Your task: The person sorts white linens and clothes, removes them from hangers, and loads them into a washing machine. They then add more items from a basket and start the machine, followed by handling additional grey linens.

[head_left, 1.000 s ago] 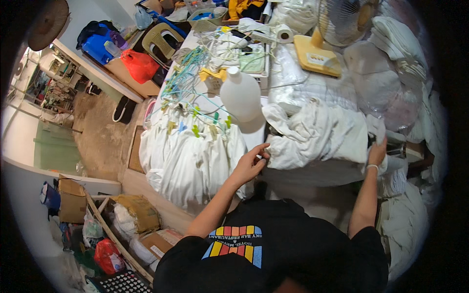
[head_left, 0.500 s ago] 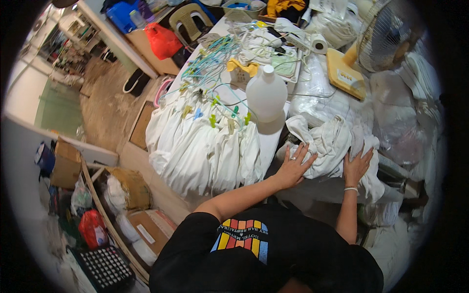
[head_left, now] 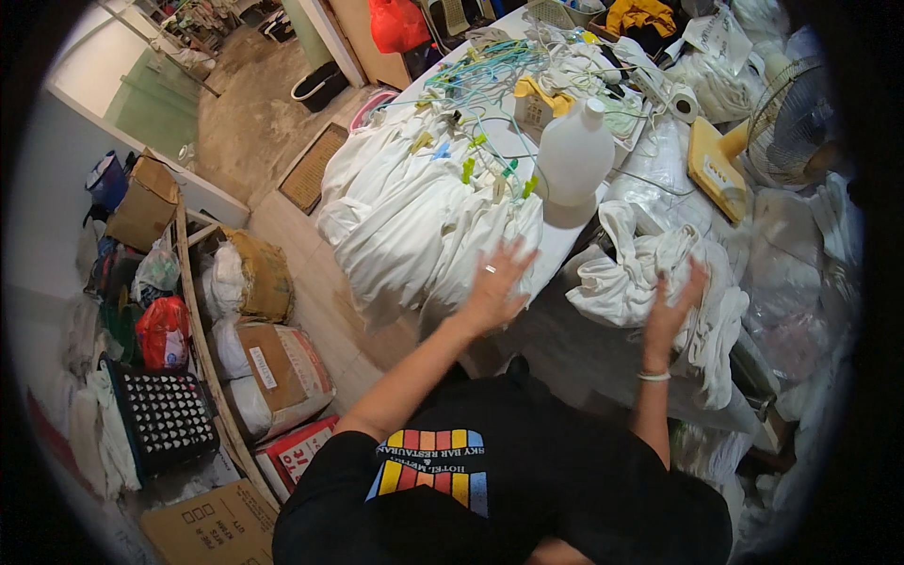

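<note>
1. Crumpled white cloth (head_left: pixel 650 282) lies heaped on the table (head_left: pixel 574 240), just below and right of the white plastic jug (head_left: pixel 574 155), which serves as the landmark.
2. Right hand (head_left: pixel 673 306) hovers over the near side of this cloth, fingers spread and blurred; whether it touches the fabric cannot be told, and it grips nothing.
3. Left hand (head_left: pixel 497 282) is lifted with fingers splayed wide, empty, below and left of the jug, over the table edge beside the row of hanging white garments (head_left: pixel 414 226).
4. Those garments hang left of the jug, pinned with coloured pegs (head_left: pixel 471 168).
5. Behind the jug lies a tangle of coloured hangers (head_left: pixel 490 66); to its right stand a yellow fan base (head_left: pixel 716 165) and a paper roll (head_left: pixel 683 102).
6. Half a second earlier both hands pressed flat on the cloth; now both have come up off it, the left moved away toward the garments.
</note>
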Motion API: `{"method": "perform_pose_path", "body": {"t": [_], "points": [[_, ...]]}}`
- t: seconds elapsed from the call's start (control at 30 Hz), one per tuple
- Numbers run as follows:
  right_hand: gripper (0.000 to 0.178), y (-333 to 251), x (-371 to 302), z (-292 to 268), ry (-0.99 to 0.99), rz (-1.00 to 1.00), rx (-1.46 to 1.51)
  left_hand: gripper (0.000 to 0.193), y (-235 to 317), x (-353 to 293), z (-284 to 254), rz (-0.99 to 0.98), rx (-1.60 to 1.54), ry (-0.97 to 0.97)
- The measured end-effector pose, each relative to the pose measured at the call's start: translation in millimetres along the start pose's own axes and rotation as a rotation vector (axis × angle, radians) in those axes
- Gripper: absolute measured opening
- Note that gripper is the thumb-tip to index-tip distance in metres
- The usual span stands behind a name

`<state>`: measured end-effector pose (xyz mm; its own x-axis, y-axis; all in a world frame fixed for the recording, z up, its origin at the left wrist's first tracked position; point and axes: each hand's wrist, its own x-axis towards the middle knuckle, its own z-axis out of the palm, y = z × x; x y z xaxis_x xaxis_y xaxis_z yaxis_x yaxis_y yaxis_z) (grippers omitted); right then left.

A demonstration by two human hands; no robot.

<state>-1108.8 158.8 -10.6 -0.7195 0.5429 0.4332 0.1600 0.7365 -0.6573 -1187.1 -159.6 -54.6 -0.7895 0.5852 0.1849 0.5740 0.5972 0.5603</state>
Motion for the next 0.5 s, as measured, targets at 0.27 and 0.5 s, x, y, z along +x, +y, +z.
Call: {"method": "perform_pose_path", "body": {"t": [0.27,0.5], "points": [[0.046,-258.0,-97.8,208.2,-0.56,-0.157,0.267,0.088,-182.4,-116.8,-190.4,-0.513,0.436,-0.131],[0.054,-432.9,-148.2,397.4,-0.355,-0.075,0.296,0.063,-331.5,-195.7,-367.1,-0.15,-0.321,-0.273]]}}
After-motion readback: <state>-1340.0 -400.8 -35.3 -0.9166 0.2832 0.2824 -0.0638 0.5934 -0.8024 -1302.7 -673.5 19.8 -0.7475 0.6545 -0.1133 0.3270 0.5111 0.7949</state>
